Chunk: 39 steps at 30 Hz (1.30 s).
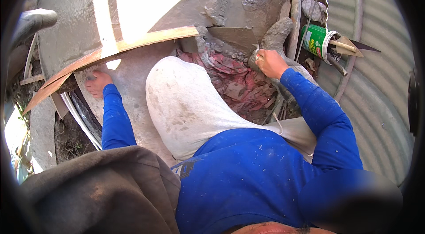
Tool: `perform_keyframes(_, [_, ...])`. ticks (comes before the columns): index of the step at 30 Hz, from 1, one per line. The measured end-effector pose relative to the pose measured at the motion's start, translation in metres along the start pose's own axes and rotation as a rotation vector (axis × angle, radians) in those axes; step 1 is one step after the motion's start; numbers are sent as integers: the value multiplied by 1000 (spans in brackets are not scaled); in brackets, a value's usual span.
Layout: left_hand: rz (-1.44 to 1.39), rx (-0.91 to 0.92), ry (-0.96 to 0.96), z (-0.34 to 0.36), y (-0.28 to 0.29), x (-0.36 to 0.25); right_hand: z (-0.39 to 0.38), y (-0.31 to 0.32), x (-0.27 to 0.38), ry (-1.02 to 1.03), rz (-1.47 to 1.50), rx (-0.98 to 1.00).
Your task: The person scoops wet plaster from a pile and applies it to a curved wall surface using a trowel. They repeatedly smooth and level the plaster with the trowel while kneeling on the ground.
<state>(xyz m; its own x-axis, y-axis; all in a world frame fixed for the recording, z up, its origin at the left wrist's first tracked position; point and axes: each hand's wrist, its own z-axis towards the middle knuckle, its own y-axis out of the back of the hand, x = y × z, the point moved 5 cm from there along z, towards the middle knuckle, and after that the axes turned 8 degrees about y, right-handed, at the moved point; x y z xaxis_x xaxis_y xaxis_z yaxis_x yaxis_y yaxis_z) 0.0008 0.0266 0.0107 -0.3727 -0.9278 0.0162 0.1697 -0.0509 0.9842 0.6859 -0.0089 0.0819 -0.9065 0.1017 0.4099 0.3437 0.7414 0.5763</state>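
My left hand [98, 84] leans on a grey slab [128, 72], its fingers spread against the surface, below a long wooden strip [128, 44]. My right hand [271, 62] is closed around what looks like the handle of a trowel, most of it hidden in the fist. The trowel's flat grey blade [234, 38] points left over wet cement. Just below that hand lies a crumpled, cement-smeared red and pink sack [241, 85]. My leg in dirty pale trousers [181, 96] is bent between both hands.
Wet grey cement [186, 12] covers the far surface, partly in bright sun. A green can [315, 41] holding tools lies tipped at the right, beside a corrugated metal sheet [376, 105]. A pipe [295, 12] stands near it. White tubing [79, 119] runs at the left.
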Motion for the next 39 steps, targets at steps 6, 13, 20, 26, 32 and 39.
perform_keyframes(6, [44, -12, 33, -3, -3, -1, 5, 2, -3, 28, -32, 79])
perform_keyframes(13, [-22, -59, 13, 0, -5, 0, 16, 13, -10, 55, -98, 133])
perform_keyframes(20, [-3, -83, 0, -2, -7, 0, 37, 22, -23, 166, -54, 183])
perform_keyframes(26, [1, -68, 1, -2, -6, -1, 43, 35, -41, 139, 57, 323])
perform_keyframes(32, [-29, -61, 0, -2, -7, 3, 19, 74, -36, 14, 229, 492])
perform_keyframes(39, [-48, -38, 7, -4, -5, 3, 11, 157, -6, 2, 276, 405])
